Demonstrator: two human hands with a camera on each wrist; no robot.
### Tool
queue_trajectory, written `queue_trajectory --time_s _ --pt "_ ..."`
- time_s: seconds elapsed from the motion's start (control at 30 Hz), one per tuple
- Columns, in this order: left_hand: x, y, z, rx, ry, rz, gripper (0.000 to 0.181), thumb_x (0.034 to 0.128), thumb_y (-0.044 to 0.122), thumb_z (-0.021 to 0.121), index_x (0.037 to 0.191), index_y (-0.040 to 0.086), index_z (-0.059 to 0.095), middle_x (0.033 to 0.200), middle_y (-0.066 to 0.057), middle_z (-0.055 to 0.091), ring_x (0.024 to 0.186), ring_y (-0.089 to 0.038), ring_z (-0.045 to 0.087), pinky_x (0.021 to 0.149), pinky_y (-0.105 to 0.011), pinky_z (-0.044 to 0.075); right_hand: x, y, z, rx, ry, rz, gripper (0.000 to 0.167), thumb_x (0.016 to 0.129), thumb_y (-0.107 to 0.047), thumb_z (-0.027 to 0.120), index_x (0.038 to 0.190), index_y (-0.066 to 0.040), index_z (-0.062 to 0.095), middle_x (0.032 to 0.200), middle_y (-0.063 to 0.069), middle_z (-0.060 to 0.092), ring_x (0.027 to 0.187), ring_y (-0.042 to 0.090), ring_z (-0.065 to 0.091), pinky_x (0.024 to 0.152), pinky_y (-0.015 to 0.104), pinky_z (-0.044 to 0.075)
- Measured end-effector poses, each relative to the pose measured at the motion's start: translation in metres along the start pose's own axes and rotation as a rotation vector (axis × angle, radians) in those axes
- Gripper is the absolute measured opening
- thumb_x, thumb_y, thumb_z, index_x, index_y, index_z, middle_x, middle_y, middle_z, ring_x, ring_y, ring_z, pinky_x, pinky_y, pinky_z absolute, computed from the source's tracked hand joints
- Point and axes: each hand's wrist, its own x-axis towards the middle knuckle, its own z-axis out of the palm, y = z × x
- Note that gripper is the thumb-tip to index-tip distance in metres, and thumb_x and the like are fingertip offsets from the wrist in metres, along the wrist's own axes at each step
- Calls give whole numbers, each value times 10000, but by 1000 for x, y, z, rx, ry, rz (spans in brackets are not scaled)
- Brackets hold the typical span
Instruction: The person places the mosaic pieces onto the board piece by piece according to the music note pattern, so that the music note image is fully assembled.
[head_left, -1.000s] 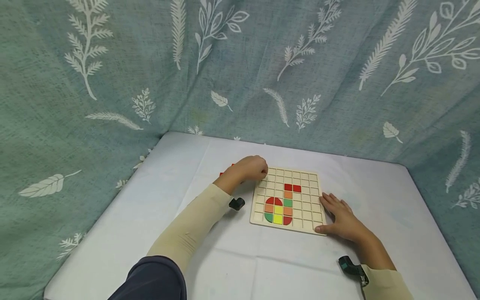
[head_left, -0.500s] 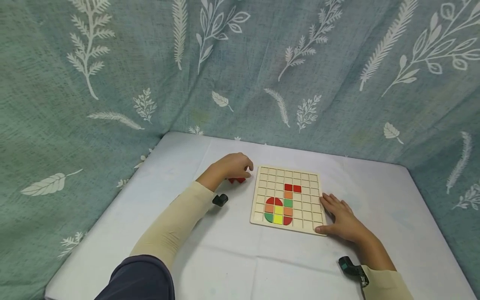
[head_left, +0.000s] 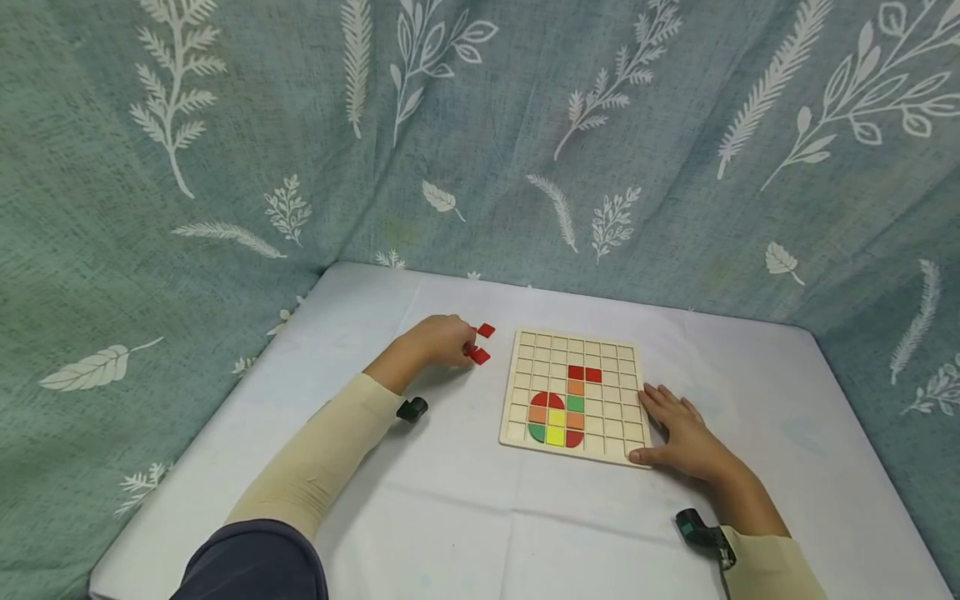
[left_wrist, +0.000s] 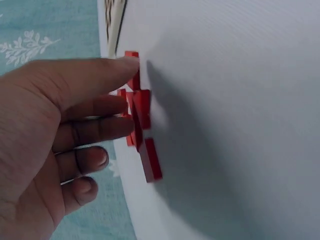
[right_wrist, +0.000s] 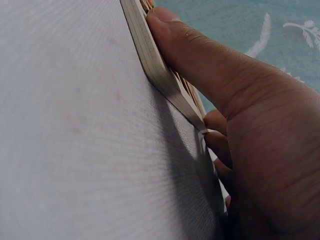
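Apparently picking among loose, flat red tiles [head_left: 480, 356] left of the square, pale wooden grid board [head_left: 596, 408] with bent-fingered left hand [head_left: 444, 340]; cannot tell whether pinching one. Resting spread right hand [head_left: 684, 437] against board's edge. Probably calls next for lifting one cleanly.

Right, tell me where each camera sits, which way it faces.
Head: on the head, forward and down at the board; left hand, right hand and sleeves show.
Left wrist: on that wrist, facing the red pieces; the left hand shows.
Right wrist: on that wrist, facing the board's edge; the right hand shows.
Shared: head and left wrist both show the left hand and red pieces.
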Motion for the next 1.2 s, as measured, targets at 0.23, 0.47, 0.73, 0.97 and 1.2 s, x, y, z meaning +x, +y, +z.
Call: queue_trajectory --time_s 0.23,0.47,0.73,0.97,1.2 --pt "-5 -3 4 -9 -29 -77 105 836 244 681 759 174 695 707 44 617 652 -172 551 631 -348 466 -1 0 0 7 -3 -10 1191 647 -622 797 1508 18 278 1575 203 189 1448 398 74 1123 537 -16" --pt "-3 -2 3 -32 -50 -102 95 796 194 682 703 175 678 673 27 619 620 -172 535 579 -344 445 0 -1 0 5 -7 -5 1198 645 -636 791 1511 12 276 1578 197 185 1449 393 72 1123 536 -20" --pt "-3 -2 2 -84 -66 -57 67 799 149 718 749 184 689 695 40 626 637 -164 567 587 -318 465 0 0 0 0 -7 4 1205 640 -635 795 1512 12 271 1576 199 188 1449 393 72 1125 534 -11" --pt "-3 2 -1 -123 -30 2 83 784 120 715 766 187 669 722 54 618 648 -159 553 593 -306 459 0 -2 -1 3 -13 -2 1210 648 -651 781 1511 22 264 1572 209 190 1447 400 72 1121 546 -6" --pt "2 11 -5 -162 5 43 61 786 137 702 770 188 673 714 51 620 624 -154 554 589 -303 459 -1 -3 -2 -1 -14 3 1206 649 -642 786 1511 21 265 1573 205 195 1448 396 75 1123 540 -5"
